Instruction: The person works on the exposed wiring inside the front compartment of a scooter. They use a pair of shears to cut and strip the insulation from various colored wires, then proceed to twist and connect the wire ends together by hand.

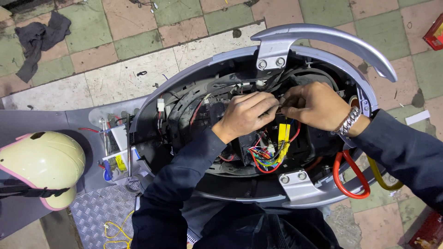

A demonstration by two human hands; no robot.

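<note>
Thin wire (278,110), pinched between both hands over the middle of the open scooter body (194,85), just under the rear rim of the compartment.

At the far left edge of the floor (138,18): dark rag (39,37) crumpled near the top corner, well apart from the scooter. Below it, cream helmet (41,168) with pink trim resting beside the grey footboard, close to the left frame edge. Just right of that, a small clear-fronted box (115,154) with a yellow tag, wedged against the front lip of the compartment; loose yellow cord (115,228) on the tread plate (99,207) beneath.

Inside the compartment, little free room: black frame arcs and cable runs crowding the left wall, white plug (160,104) hanging near that wall's rim.

Left hand (247,115), dark sleeve, knuckles up, fingertips closed on the wire at centre. Below the hands, bundle of coloured wires (265,159) and yellow connector (283,136) lying toward the near rim, just clear of the fingers.

Right hand (314,106), metal bracelet (348,122) at the wrist, fingertips likewise clamped on the wire, touching the left hand's fingers. Tight against the right wall of the compartment; hardly any gap there.

Silver grab rail (323,39) arching over the rear edge, above both hands. Orange cable loop (350,177) and yellow hose (385,180) spilling past the right near corner of the body. Red box (434,32) at the floor's top right edge.
</note>
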